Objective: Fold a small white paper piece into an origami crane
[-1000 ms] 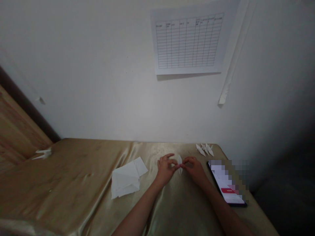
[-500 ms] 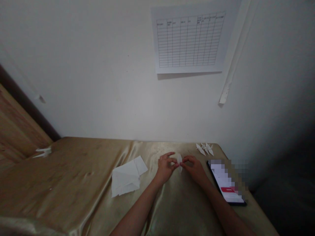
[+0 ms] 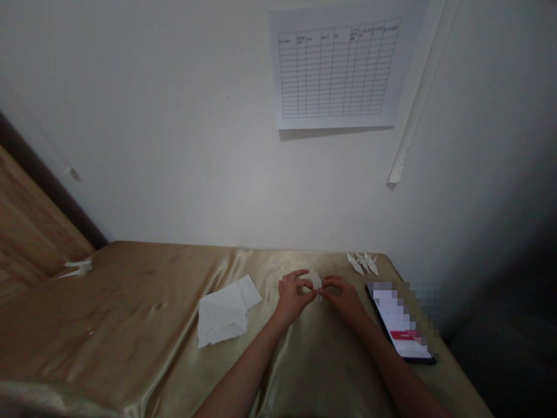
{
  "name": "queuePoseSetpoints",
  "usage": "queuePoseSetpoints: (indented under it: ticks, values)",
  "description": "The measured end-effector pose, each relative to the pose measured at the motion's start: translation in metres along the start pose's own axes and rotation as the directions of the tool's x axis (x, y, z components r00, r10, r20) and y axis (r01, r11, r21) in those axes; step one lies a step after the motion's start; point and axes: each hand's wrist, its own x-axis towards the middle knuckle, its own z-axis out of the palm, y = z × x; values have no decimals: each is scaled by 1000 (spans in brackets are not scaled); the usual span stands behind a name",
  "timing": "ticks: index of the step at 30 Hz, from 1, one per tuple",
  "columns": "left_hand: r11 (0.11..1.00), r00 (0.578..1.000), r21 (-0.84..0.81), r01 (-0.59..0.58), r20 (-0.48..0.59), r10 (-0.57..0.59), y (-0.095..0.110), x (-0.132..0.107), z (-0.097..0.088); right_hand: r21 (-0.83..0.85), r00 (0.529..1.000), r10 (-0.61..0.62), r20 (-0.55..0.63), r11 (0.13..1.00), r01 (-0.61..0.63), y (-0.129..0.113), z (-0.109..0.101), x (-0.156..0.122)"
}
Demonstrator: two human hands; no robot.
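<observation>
A small folded white paper piece (image 3: 317, 284) stands between my two hands on the gold satin cloth of the table (image 3: 143, 307). My left hand (image 3: 294, 295) pinches its left side with thumb and fingers closed. From the right, my right hand (image 3: 344, 298) pinches the other side the same way. The lower part of the paper is hidden behind my fingertips.
A loose stack of white paper sheets (image 3: 225, 313) lies left of my hands. Several finished folded paper pieces (image 3: 362, 263) sit at the table's far right corner. A lit phone (image 3: 400, 329) lies by the right edge. Another folded piece (image 3: 77, 268) rests far left. A printed grid sheet (image 3: 337, 69) hangs on the wall.
Both hands have kept their pinch on the paper piece and shifted slightly away from me; less of the paper shows below my fingertips.
</observation>
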Motion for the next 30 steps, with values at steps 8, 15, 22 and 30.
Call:
queuePoseSetpoints:
  ticks: [8, 15, 22, 30]
  values:
    - [1000, 1000, 9, -21, -3, 21, -3, 0, -1, -22, 999, -8, 37, 1000, 9, -5, 0, -1]
    - [1000, 999, 20, -9, 31, 8, 0, 1, -4, -57, 1000, -7, 16, 998, 8, -5, 0, -1]
    - [1000, 999, 17, 6, 38, -7, -2, 2, -4, -53, 998, -48, 42, 997, 50, -3, -2, 2]
    - [1000, 999, -3, 3, 48, -2, -3, 4, -5, -36, 997, -42, 59, 998, 44, -7, -6, 2]
